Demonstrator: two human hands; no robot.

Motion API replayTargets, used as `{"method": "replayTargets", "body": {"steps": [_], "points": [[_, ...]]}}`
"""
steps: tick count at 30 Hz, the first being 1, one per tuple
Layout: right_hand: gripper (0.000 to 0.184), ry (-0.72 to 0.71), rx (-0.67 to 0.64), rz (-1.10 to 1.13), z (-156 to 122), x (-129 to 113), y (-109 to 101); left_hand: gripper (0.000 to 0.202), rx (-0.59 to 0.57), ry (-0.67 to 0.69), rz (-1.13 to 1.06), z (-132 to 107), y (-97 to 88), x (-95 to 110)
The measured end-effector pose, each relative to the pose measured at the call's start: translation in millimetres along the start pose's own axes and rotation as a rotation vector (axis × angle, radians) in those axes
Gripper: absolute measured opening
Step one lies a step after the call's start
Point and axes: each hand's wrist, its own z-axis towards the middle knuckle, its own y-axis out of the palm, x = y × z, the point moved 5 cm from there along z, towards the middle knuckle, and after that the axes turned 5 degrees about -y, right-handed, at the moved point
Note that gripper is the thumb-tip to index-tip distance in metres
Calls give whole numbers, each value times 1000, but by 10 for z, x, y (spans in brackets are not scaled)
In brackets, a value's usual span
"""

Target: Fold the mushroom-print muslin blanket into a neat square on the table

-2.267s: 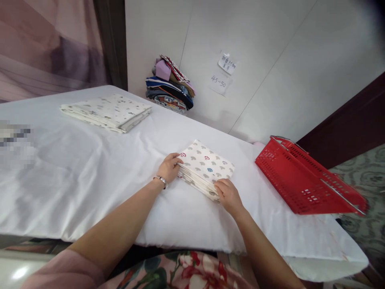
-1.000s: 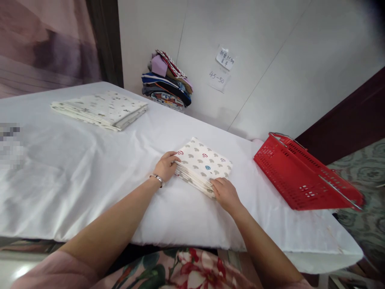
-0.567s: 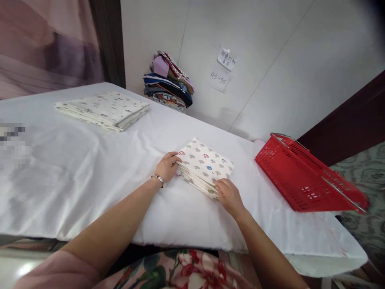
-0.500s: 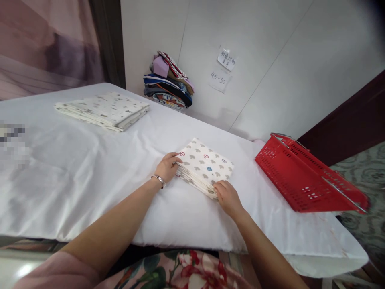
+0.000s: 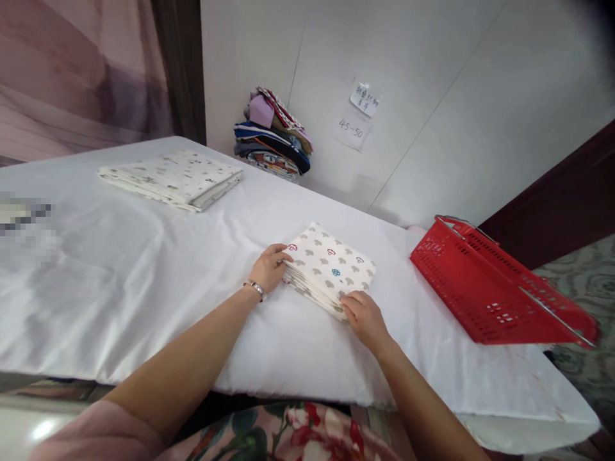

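Observation:
A folded white cloth (image 5: 331,256) with grey, red and blue mushroom-like prints lies on the white-covered table (image 5: 182,275), several layers showing along its near edge. At its left corner my left hand (image 5: 270,269), with a silver bracelet at the wrist, is closed on the cloth, thumb and fingers at the edge. My right hand (image 5: 364,315) grips the near right corner, fingertips over the layers. Farther back on the left lies another folded white cloth (image 5: 177,176) with small dark prints, apart from both hands.
On the right, a red plastic basket (image 5: 494,288) with metal handles sits tilted in view on the table. A stack of folded fabrics (image 5: 273,137) stands by the wall behind the table's far edge. Two paper notes (image 5: 353,131) are stuck to the wall. A pink curtain (image 5: 81,77) hangs at the left.
The view has shifted slightly, so everything sits a little further right and lower. Both hands keep their places on the mushroom-print cloth.

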Motion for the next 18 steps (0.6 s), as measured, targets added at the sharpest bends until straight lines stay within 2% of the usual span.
{"method": "replayTargets", "body": {"steps": [6, 9, 13, 18], "points": [[21, 20, -77, 12, 107, -56, -82, 26, 50, -51, -39, 4, -40, 1], [19, -7, -54, 24, 217, -127, -109, 26, 57, -60, -41, 9, -38, -25], [21, -23, -70, 24, 305, -186, 20, 27, 40, -36, -14, 3, -31, -43], [21, -2, -75, 51, 290, -134, 149, 28, -20, -9, 43, -22, -39, -15]]}}
